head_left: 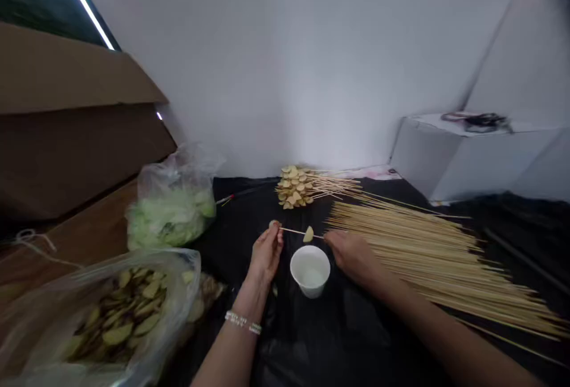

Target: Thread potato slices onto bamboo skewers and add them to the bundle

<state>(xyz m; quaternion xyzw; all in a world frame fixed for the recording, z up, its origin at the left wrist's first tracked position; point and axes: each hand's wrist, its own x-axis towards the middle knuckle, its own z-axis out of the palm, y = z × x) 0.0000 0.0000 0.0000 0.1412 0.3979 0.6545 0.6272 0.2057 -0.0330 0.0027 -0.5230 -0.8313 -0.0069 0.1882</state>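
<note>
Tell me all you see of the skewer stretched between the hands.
The skewer is a thin, straight, pale stick, wooden by its look. It spans from the left hand's fingertips to the right hand, dipping slightly toward the right. A pale slice sits on it, nearer the right hand; another slice shows at the left fingertips. In the picture it passes just beyond the white cup's rim, apart from it. Both ends are hidden.
</note>
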